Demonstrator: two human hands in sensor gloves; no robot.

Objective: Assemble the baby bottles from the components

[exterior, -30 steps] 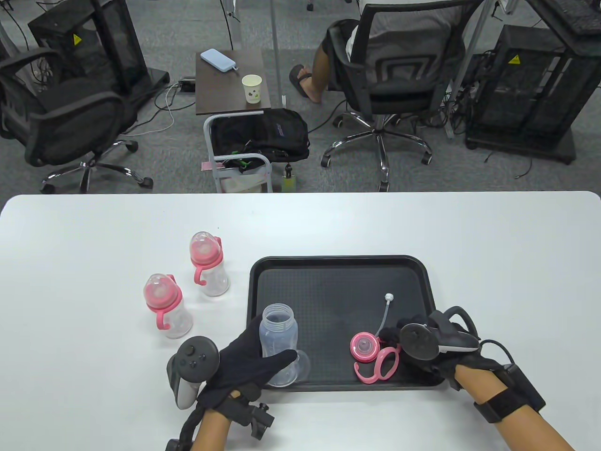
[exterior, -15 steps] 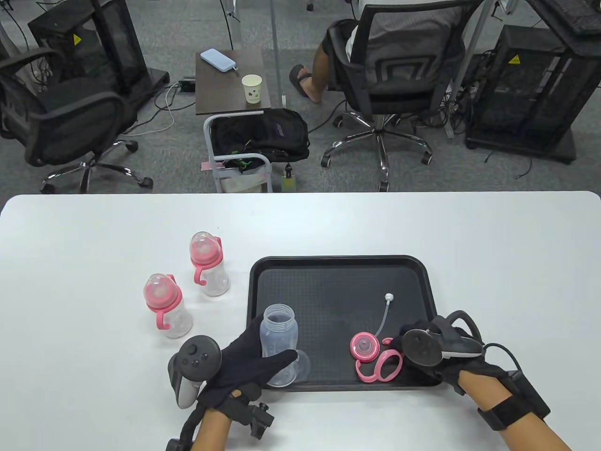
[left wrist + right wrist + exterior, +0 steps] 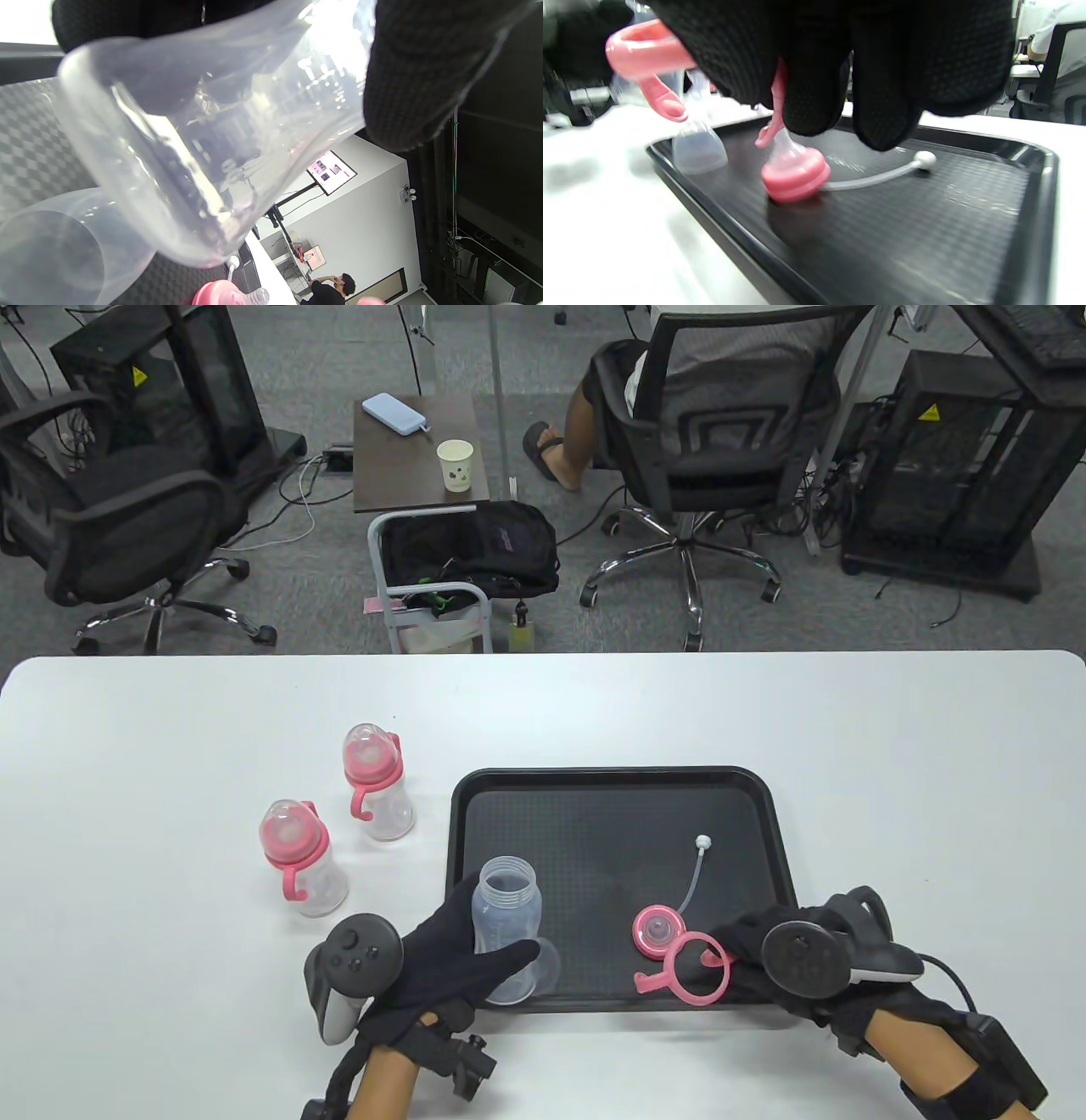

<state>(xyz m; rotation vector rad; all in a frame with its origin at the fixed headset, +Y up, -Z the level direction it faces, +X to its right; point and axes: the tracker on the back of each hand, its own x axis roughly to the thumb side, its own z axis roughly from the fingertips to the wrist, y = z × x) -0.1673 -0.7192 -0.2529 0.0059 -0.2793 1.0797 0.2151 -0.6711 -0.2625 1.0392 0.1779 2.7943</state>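
Lifted since earlier, pink handle ring (image 3: 697,970) is pinched by right hand (image 3: 776,963); left hand (image 3: 445,967) grips open bottle (image 3: 506,920). Advise seating ring squarely over neck.

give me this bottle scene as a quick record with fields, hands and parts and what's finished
left hand: left hand grips the open clear bottle upright at the tray's near left corner
right hand: right hand pinches the pink handle ring, lifted above the tray
tray: black tray holds the pink nipple collar with its straw, and a clear cap
finished: two assembled bottles stand on the white table, left of the tray
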